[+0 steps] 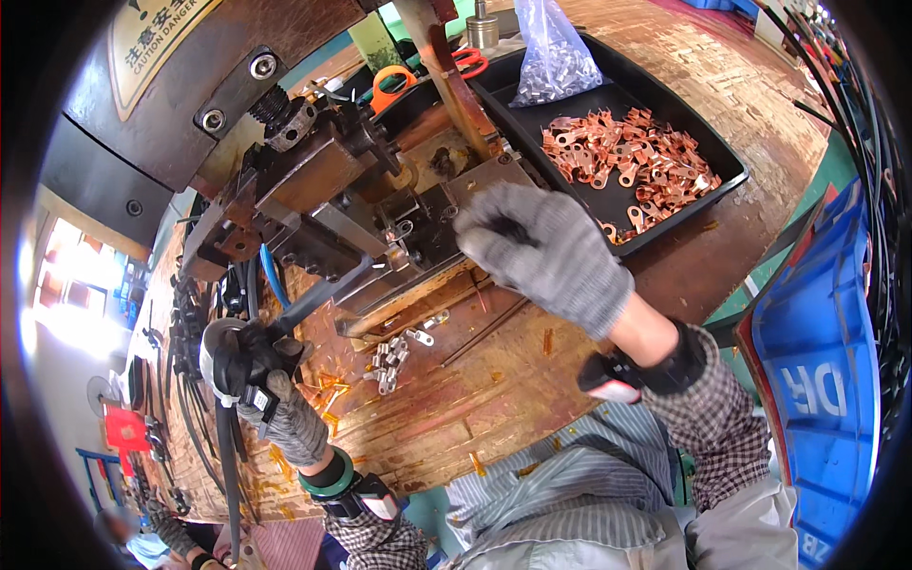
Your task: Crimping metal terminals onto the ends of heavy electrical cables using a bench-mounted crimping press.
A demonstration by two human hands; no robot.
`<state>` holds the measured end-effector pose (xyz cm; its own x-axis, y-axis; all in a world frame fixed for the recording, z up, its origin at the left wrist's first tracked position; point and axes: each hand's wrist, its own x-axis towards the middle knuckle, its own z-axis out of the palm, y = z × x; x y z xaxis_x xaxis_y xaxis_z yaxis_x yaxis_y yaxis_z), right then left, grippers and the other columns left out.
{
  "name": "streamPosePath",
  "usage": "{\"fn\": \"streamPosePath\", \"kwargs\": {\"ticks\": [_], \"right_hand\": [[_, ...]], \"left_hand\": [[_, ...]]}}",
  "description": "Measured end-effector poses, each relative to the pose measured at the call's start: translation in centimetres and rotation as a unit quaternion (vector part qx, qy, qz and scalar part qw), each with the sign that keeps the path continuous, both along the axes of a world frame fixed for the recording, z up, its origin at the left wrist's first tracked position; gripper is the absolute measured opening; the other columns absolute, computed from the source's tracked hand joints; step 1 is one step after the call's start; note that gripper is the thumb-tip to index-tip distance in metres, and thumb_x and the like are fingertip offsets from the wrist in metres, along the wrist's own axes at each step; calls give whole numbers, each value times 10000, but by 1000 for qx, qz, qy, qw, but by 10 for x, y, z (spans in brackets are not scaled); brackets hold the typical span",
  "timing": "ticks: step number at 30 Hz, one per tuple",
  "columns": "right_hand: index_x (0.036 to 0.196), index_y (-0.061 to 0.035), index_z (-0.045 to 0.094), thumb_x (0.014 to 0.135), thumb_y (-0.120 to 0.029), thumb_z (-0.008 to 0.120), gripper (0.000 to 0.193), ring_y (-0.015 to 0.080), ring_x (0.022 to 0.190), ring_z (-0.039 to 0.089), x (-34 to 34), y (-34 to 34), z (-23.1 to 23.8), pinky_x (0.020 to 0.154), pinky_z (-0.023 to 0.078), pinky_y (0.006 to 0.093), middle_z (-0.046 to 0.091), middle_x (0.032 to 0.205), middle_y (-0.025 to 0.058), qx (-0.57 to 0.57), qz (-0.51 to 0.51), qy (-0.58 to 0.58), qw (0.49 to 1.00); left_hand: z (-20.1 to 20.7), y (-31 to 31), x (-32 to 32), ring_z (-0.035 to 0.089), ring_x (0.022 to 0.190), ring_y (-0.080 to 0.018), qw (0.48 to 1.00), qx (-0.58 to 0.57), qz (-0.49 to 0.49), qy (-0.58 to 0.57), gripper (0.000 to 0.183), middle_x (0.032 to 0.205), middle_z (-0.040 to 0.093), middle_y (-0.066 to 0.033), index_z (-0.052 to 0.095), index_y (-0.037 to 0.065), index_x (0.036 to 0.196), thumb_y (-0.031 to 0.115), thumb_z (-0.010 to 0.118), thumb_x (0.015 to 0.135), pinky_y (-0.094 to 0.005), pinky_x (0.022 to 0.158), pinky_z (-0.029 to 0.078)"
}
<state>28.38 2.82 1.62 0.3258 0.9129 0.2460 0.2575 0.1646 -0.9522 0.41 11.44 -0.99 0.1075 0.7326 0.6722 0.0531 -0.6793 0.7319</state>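
Note:
My left hand (296, 423), in a grey knit glove, is closed at a bundle of thick black cable (255, 353) left of the press. One flat black cable (328, 296) runs from there up to the die of the metal press (313, 190). In front of the press's right side, my right hand (546, 252), also gloved, is curled with thumb and fingers together; whatever they may hold is hidden. Behind that hand, a black tray (679, 214) contains copper ring terminals (632, 161) and a clear bag of small silver pieces (559, 66).
Several silver lugs (389, 361) lie on the worn wooden table (456, 408), with amber scraps (328, 394) nearby. Orange-handled scissors (388, 87) rest behind the press. A blue crate (817, 380) stands at the right. Another person's gloved hand (169, 527) shows at lower left.

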Motion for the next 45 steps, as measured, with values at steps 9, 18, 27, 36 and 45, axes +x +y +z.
{"fn": "streamPosePath", "kwargs": {"ticks": [9, 18, 27, 36, 45], "right_hand": [[848, -27, 597, 771, -177, 605, 168, 253, 665, 592, -17, -87, -86, 602, 468, 333, 610, 768, 124, 24, -129, -132, 983], [849, -49, 590, 783, -174, 580, 142, 302, 711, 590, -16, -83, -88, 633, 472, 367, 606, 790, 131, 6, -150, -104, 983], [870, -39, 596, 818, -278, 526, 254, 299, 770, 597, -34, -100, -77, 692, 483, 369, 619, 837, 144, 65, -89, -209, 972], [951, 16, 521, 764, -222, 469, 307, 280, 868, 553, -161, -120, 37, 783, 427, 453, 540, 849, 151, 445, 73, -377, 809], [933, 27, 533, 744, -168, 486, 275, 249, 551, 578, -64, -146, -11, 455, 433, 371, 574, 629, 125, -41, 147, -534, 832]], "left_hand": [[-1, 1, 0, 557, 844, -188, 1000, -16, -8, -5, 560, 1103, 522, -91, 401, 36, 1237, 296, 629, 797, -358, 681, 528], [-17, 11, -28, 549, 928, -212, 988, 54, 127, 63, 307, 1046, 561, -147, 482, -3, 1154, 122, 494, 875, -369, 781, 454], [64, -75, -96, 521, 910, -164, 867, -425, -240, -99, 519, 1045, 504, -97, 339, 50, 1248, 217, 573, 816, -251, 714, 501], [81, -98, -67, 592, 744, -261, 668, 121, -184, 711, 368, 919, 600, -60, 639, 109, 888, 377, 638, 636, -346, 645, 477], [85, -74, -61, 552, 797, -282, 588, 55, 8, 807, 310, 862, 567, -103, 635, 122, 778, 291, 703, 527, -357, 684, 455]]}}
